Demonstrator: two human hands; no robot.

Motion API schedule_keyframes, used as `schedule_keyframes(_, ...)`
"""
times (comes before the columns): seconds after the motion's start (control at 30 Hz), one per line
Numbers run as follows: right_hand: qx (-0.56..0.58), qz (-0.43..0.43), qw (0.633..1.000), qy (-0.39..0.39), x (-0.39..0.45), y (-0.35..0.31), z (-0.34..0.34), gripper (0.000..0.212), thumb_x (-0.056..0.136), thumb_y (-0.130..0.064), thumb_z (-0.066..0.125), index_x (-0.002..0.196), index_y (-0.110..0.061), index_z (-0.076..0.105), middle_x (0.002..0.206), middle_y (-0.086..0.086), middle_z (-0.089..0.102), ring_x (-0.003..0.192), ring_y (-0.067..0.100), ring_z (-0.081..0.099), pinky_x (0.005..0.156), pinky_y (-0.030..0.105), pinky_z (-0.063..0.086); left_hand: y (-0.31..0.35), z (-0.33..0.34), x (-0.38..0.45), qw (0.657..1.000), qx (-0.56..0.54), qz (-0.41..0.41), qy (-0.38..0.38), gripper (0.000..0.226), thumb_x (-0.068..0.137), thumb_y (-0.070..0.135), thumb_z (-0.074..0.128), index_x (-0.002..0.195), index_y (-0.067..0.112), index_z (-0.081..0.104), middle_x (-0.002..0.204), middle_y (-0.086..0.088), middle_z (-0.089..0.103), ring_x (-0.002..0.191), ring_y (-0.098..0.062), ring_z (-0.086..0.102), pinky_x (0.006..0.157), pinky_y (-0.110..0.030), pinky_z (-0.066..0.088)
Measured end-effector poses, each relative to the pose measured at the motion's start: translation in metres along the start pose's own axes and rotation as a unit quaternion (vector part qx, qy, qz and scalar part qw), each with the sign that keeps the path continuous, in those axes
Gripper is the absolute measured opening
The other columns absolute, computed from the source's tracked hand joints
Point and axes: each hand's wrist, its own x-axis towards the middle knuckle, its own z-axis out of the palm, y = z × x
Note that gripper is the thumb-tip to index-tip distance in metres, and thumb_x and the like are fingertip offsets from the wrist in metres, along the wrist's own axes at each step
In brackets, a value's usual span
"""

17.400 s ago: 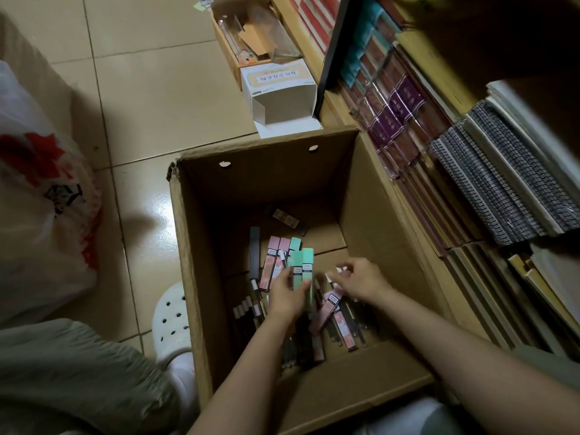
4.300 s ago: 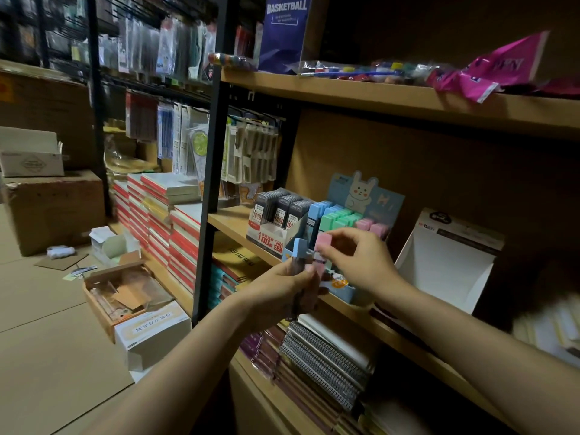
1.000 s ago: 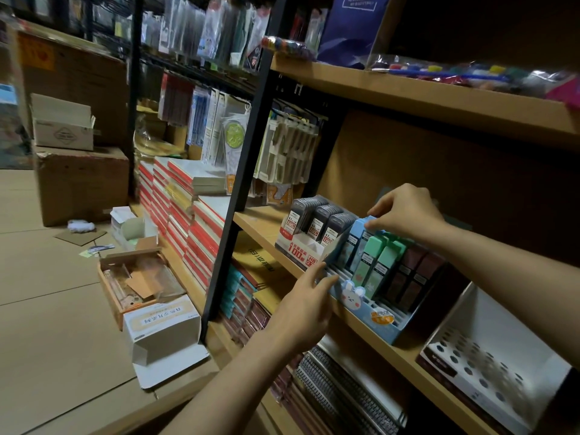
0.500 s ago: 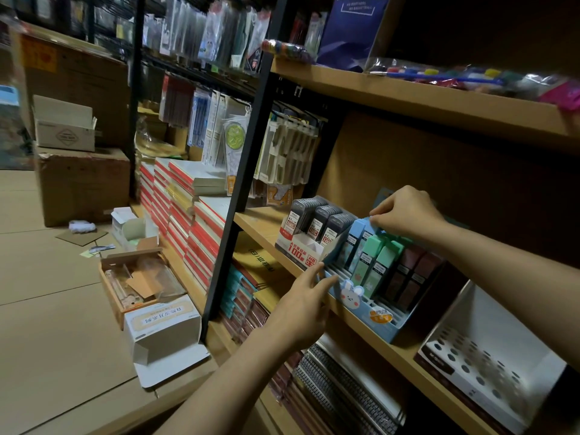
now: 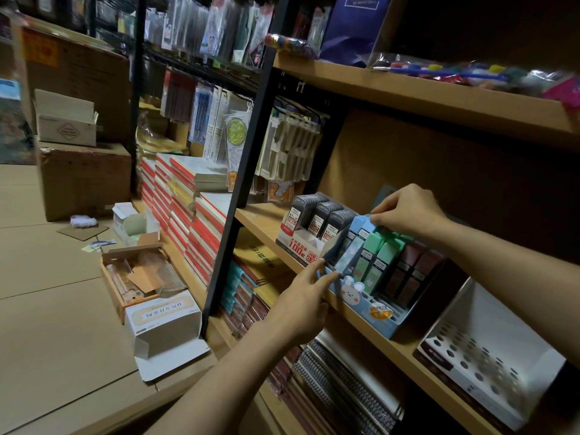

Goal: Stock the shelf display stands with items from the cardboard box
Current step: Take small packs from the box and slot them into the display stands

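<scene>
A light-blue display stand with a rabbit on its front sits on the middle wooden shelf. It holds rows of slim boxes: blue, green and dark pink. My right hand pinches the top of a blue box at the back of the stand. My left hand has its fingers stretched out against the stand's front left corner. The cardboard box is out of view.
A white and red stand of dark refill cases stands left of the blue stand. An empty white stand with holes sits to the right. Notebooks fill the shelf below. Open cartons lie on the floor by a black post.
My right hand stays on the tops of the blue boxes and my left hand keeps to the stand's front corner. The view has shifted slightly.
</scene>
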Motion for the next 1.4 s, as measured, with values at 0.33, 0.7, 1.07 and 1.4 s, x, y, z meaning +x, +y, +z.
schedule_keyframes(0.33,0.011,-0.041,0.996,0.073,-0.003,0.014,0.012,0.008,0.08,-0.021,0.076,0.086,-0.016,0.078,0.08,0.0,0.074,0.074,0.006,0.063,0.063,0.015,0.043,-0.005,0.003,0.0,1.0,0.007,0.001,-0.009,0.073,0.093,0.018,0.057,0.149,0.042,0.017,0.161,0.013,-0.005,0.148,-0.022,0.014,0.1,-0.03,0.045)
schedule_keyframes(0.7,0.013,-0.072,0.996,0.052,-0.007,0.004,0.004,0.003,0.077,-0.024,0.078,0.079,-0.022,0.078,0.06,-0.02,0.059,0.064,-0.009,0.053,0.055,0.006,0.034,-0.007,0.003,0.002,1.0,0.009,0.01,-0.009,0.071,0.093,0.017,0.057,0.149,0.04,0.02,0.161,0.011,-0.004,0.147,-0.024,0.018,0.097,-0.029,0.049)
schedule_keyframes(1.07,0.034,-0.057,0.997,0.032,-0.009,0.005,0.0,0.011,0.076,-0.025,0.079,0.068,-0.03,0.073,0.066,-0.014,0.067,0.072,0.001,0.063,0.067,0.022,0.049,-0.008,0.003,0.001,1.0,0.015,0.01,-0.011,0.072,0.093,0.017,0.057,0.149,0.04,0.018,0.161,0.009,-0.003,0.148,-0.024,0.017,0.1,-0.031,0.046)
schedule_keyframes(1.4,-0.002,-0.044,0.999,-0.025,-0.007,0.001,0.006,0.01,0.079,-0.032,0.079,0.082,-0.022,0.079,0.067,-0.012,0.066,0.066,-0.002,0.056,0.054,0.014,0.039,-0.006,0.001,0.0,1.0,0.024,0.004,-0.018,0.074,0.093,0.017,0.057,0.15,0.041,0.015,0.161,0.012,-0.006,0.147,-0.024,0.017,0.101,-0.032,0.045)
